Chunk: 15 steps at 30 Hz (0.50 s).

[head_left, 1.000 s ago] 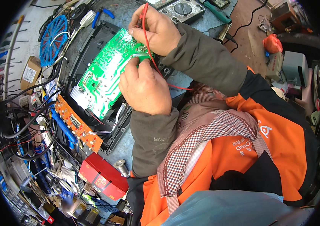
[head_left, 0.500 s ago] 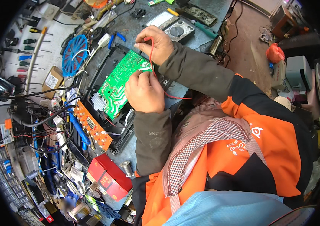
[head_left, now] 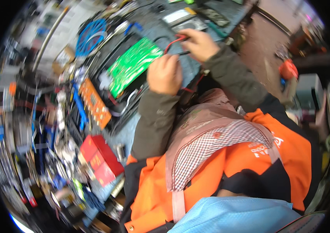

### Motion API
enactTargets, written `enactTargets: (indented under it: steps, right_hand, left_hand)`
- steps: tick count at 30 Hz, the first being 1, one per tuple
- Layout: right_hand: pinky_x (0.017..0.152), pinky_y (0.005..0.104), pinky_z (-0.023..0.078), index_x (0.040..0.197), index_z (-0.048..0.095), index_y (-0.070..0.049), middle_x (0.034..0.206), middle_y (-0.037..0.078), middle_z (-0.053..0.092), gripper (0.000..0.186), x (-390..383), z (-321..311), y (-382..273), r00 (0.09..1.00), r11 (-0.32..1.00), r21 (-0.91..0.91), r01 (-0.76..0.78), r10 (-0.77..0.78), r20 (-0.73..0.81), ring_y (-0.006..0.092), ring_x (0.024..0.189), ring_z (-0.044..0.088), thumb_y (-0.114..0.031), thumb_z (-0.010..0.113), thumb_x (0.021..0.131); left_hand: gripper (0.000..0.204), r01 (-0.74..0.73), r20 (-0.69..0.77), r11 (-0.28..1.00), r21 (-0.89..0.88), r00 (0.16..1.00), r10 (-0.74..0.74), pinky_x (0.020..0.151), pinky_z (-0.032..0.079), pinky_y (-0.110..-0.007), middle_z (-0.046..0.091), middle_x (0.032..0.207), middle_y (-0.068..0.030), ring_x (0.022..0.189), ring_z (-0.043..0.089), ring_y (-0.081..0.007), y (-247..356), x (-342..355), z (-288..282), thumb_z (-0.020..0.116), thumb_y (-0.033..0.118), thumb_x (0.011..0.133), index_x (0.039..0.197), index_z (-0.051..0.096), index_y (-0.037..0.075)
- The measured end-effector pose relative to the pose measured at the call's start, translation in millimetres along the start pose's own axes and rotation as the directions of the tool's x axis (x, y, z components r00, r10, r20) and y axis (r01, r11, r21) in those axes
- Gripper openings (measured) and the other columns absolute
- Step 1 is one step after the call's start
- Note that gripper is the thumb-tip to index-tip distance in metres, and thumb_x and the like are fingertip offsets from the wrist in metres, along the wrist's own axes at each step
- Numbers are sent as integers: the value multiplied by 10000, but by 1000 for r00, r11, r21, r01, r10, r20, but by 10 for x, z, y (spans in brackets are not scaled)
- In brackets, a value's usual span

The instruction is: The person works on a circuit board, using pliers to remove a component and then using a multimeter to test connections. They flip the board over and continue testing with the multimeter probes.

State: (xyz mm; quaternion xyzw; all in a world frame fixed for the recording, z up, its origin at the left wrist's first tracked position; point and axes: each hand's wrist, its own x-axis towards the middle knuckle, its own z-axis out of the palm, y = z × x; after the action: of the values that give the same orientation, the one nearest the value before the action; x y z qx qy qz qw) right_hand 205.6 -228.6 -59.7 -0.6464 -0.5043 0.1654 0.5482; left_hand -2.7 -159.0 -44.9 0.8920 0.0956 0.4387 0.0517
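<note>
A green circuit board [head_left: 132, 66], blurred by motion, lies in a dark plastic housing [head_left: 123, 43] on the bench. My left hand [head_left: 165, 74] is closed just off the board's right edge; whatever its fingers grip is hidden. Further right and away from the board, my right hand [head_left: 202, 44] is closed on a red test lead [head_left: 170, 44]. A short dark strip, perhaps a second lead, shows between the two hands. Just beyond my right hand lies a multimeter [head_left: 190, 24]. Beside the housing on the left is an orange circuit board [head_left: 94, 103].
A red box [head_left: 102, 159] stands at the bench's near left, beside a metal cylinder [head_left: 119, 151]. Tangled cables and tools crowd the left side. A blue round slatted piece [head_left: 91, 37] lies behind the housing. A grey box [head_left: 309, 91] stands at far right.
The whole view has shifted and smeared. My left hand has come off the board to the right, and my right hand has drawn further away from it with the red test lead.
</note>
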Motion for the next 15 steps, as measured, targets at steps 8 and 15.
enactTargets:
  steps: [8, 15]
  right_hand:
    - [827, 380, 574, 1185, 792, -35, 1075, 162, 747, 304, -362, -278, 191, 961, 916, -361, 175, -238, -138, 297, 903, 721, 25, 616, 944]
    - [799, 281, 543, 982, 705, -5, 1001, 74, 717, 171, -1539, -121, 602, 887, 988, 42, 149, -115, -447, 151, 859, 643, 147, 632, 953]
  left_hand:
    - [217, 16, 312, 994, 108, 949, -49, 794, 543, -471, 727, 1005, -76, 910, 694, -321, 41, -133, 83, 801, 235, 916, 1103, 769, 129]
    - [233, 106, 163, 991, -80, 982, -92, 808, 525, -445, 727, 1047, -52, 947, 686, -291, 536, -352, -513, 833, 196, 889, 1093, 762, 109]
